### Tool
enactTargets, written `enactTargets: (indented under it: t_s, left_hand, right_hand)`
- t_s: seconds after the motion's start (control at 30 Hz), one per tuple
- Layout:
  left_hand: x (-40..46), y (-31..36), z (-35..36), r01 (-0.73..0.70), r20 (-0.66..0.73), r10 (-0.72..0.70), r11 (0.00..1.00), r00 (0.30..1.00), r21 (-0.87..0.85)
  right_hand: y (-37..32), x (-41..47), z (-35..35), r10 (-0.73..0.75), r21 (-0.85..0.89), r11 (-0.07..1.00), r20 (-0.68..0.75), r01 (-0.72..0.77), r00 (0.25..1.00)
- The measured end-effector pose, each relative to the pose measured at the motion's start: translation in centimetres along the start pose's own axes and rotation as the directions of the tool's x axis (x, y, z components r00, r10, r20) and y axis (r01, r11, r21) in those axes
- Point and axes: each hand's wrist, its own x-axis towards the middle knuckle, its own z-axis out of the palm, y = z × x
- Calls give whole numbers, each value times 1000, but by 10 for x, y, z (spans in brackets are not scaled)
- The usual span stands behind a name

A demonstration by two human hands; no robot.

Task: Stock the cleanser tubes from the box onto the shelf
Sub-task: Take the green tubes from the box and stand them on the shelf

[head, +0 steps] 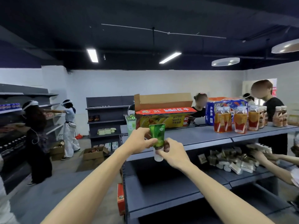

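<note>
Two cleanser tubes: one green tube [157, 135] held, one pale tube [130, 125] standing on the shelf [202, 135]. One open Red Bull box [163, 113]. Two hands.

**A small shop being stocked**

This is a retail store. Dark metal gondola shelving [202, 139] fills the room, with more shelf units [105, 120] against the white wall. Bottled drinks [229, 120] stand in rows on the top shelf beside an open printed carton [163, 113], wrapped packets [231, 159] are heaped below, and cardboard boxes [93, 153] sit on the floor while several people [69, 126] fill shelves.
</note>
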Motion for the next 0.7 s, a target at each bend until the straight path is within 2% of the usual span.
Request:
enactTargets:
  t_s: [0.23, 0.37, 0.6, 0.7]
  left_hand:
    - [72, -38, 41, 84, -29, -83, 996, 996, 33]
    - [113, -57, 66, 143, -102, -136, 988, 985, 65]
    - [154, -97, 91, 293, -270, -271, 955, 924, 43]
    - [164, -117, 97, 335, -328, -324, 942, 887, -24]
  right_hand:
    - [62, 78, 15, -18, 24, 1000, 74, 16, 997]
    - [92, 127, 20, -25, 40, 999, 115, 21, 993]
    - [129, 186, 62, -34, 100, 995, 146, 20, 989]
    - [136, 203, 82, -40, 105, 994, 130, 27, 991]
